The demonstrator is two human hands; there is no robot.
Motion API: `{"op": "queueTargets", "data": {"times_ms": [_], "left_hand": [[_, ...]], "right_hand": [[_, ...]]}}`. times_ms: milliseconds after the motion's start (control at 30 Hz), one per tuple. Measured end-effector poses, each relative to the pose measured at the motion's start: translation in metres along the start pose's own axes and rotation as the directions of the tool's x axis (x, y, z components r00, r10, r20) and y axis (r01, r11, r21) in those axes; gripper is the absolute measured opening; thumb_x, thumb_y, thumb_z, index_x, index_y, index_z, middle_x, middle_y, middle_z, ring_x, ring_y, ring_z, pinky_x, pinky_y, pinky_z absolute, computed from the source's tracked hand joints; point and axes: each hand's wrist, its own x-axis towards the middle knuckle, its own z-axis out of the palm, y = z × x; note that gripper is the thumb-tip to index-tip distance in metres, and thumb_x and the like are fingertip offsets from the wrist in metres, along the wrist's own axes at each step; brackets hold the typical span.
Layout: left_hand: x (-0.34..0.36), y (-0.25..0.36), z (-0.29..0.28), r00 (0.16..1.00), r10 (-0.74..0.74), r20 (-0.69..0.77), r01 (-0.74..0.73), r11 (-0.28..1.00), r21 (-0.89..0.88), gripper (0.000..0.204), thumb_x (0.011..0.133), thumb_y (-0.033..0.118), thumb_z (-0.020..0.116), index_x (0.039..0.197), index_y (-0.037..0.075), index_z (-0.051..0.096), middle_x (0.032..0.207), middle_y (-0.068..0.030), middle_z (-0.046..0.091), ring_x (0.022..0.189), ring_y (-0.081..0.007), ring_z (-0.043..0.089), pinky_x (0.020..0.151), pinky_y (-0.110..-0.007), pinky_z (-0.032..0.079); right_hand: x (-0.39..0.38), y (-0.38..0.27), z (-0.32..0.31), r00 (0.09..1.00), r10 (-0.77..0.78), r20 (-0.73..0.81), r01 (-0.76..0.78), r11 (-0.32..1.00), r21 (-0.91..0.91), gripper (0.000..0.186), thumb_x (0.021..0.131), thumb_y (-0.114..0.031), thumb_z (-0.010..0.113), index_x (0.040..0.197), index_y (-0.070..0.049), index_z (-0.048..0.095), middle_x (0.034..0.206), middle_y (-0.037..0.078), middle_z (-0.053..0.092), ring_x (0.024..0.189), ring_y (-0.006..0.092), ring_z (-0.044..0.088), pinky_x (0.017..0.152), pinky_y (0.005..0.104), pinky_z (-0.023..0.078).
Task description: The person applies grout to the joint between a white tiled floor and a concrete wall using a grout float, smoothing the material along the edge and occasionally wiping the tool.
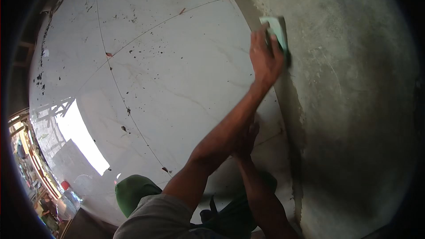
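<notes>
- Head view: one pale green float (278,28), flat and block-like, lies against the rough grey cement surface (354,84), upper right.
- Left hand (266,56): fingers curl around the float; the left forearm (223,130) reaches across to the right.
- Right hand (251,138): sits beneath the left forearm, partly hidden; spread or closed, cannot tell.
- Surroundings: glossy white tile floor (186,79) bearing dark crumbs (124,129); red-capped clear bottle (68,193) and jumbled clutter (33,172) at lower left, well apart from the hands.
- Obstructions: crossed arms; green-clad knees (135,192) below.
- Writing: bottle and clutter too small and blurred to read.
- Edges: tiles meet a darker cement strip (290,102) near the float; the tile floor extends leftward from both hands.
</notes>
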Motion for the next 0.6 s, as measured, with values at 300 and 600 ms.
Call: {"op": "queueTargets", "data": {"times_ms": [300, 600], "left_hand": [[0.107, -0.105, -0.028, 0.936, -0.252, 0.245, 0.274, 0.96, -0.059, 0.029, 0.091, 0.016, 0.061, 0.104, -0.007, 0.073, 0.099, -0.0301, 0.077, 0.09, -0.0403, 0.078, 0.076, -0.049, 0.059], [-0.072, 0.037, -0.027, 0.993, 0.012, 0.12, 0.001, 0.994, -0.108, 0.034, 0.105, 0.014, 0.058, 0.134, -0.004, 0.058, 0.107, -0.0287, 0.073, 0.09, -0.0362, 0.075, 0.079, -0.046, 0.058]], "right_hand": [[0.007, -0.034, -0.019, 1.0, -0.025, 0.014, 0.027, 0.987, -0.158, 0.073, 0.102, -0.047, 0.044, 0.161, -0.004, 0.045, 0.171, 0.024, 0.032, 0.157, 0.0476, 0.031, 0.122, 0.0704, 0.025], [-0.008, -0.006, -0.011, 1.0, -0.019, -0.014, 0.016, 0.981, -0.194, 0.105, 0.09, -0.07, 0.067, 0.166, -0.007, 0.033, 0.171, 0.021, 0.031, 0.159, 0.0467, 0.026, 0.122, 0.0719, 0.022]]}}
